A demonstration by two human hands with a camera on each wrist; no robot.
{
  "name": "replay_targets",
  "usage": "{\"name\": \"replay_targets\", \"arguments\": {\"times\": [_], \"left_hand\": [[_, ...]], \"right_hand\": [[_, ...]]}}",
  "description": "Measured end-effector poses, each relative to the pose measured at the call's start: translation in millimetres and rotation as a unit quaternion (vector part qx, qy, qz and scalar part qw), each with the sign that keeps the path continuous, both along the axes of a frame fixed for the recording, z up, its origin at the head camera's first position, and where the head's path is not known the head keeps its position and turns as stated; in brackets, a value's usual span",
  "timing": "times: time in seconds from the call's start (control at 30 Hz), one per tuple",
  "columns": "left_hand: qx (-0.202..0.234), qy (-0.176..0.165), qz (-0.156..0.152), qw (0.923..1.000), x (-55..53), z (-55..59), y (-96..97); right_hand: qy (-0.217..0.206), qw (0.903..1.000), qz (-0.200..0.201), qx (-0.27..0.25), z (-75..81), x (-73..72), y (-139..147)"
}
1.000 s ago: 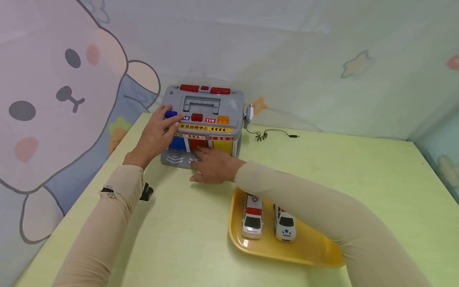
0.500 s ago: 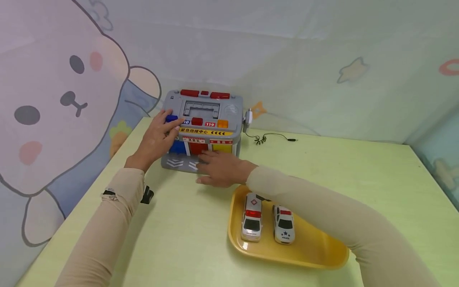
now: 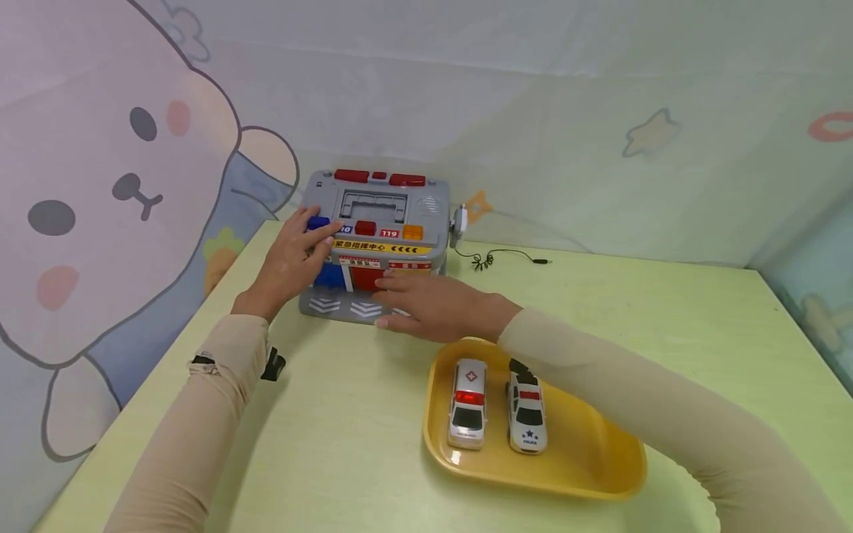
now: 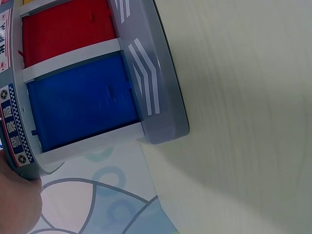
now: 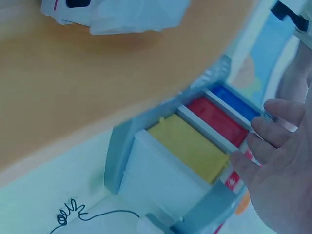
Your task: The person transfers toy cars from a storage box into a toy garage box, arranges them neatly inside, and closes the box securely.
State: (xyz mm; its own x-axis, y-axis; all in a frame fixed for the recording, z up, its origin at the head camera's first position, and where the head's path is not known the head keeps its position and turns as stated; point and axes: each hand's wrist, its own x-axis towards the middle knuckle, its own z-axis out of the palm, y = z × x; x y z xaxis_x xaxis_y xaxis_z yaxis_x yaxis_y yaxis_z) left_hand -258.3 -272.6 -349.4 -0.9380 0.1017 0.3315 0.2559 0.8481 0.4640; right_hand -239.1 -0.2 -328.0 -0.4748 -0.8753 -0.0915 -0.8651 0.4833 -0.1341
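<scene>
A grey toy rescue garage point(image 3: 376, 246) stands at the back left of the table. Its blue door point(image 4: 83, 100), red door point(image 4: 70, 31) and yellow door point(image 5: 190, 144) are all down. My left hand point(image 3: 286, 255) rests on the garage's top left corner by the blue button, index finger stretched over the top. In front of the garage's right half, my right hand point(image 3: 440, 305) is spread with nothing in it, covering much of the yellow door in the head view. A toy ambulance point(image 3: 468, 418) and a toy police car point(image 3: 528, 420) lie in a yellow tray point(image 3: 520, 483).
The tray sits on the pale green table point(image 3: 333, 444), under and beside my right forearm. A thin black cord point(image 3: 506, 252) lies right of the garage, below a light knob point(image 3: 460, 223) on its side. A printed cloth point(image 3: 520, 111) backs the table.
My right hand has drawn away to the right from the red door to the front of the yellow one. My left hand stays put on the garage.
</scene>
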Motion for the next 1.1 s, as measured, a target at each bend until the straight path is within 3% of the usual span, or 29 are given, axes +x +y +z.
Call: {"name": "replay_targets", "arguments": {"times": [0.3,0.53,0.7,0.87,1.0,1.1], "left_hand": [[0.001,-0.004,-0.009,1.0000,0.0,-0.6,-2.2],[0.004,-0.005,-0.010,0.9999,0.0,-0.4,-1.7],[0.005,-0.007,-0.012,0.9999,-1.2,-0.4,-0.3],[0.006,-0.010,-0.012,0.9999,-1.7,-1.8,3.0],[0.005,-0.005,-0.014,0.9999,-3.0,-3.5,5.3],[0.003,-0.002,-0.016,0.9999,-3.3,-2.8,6.0]], "right_hand": [[0.001,0.9943,-0.033,-0.101,22.5,-3.1,23.3],[0.060,0.9852,-0.045,-0.154,28.1,-20.4,33.4],[0.084,0.9825,-0.092,-0.138,25.8,-36.1,37.6],[0.061,0.9812,-0.152,-0.102,18.8,-50.4,41.6],[0.048,0.9829,-0.164,-0.068,11.7,-58.0,45.1],[0.062,0.9832,-0.166,-0.043,8.2,-60.6,44.7]]}}
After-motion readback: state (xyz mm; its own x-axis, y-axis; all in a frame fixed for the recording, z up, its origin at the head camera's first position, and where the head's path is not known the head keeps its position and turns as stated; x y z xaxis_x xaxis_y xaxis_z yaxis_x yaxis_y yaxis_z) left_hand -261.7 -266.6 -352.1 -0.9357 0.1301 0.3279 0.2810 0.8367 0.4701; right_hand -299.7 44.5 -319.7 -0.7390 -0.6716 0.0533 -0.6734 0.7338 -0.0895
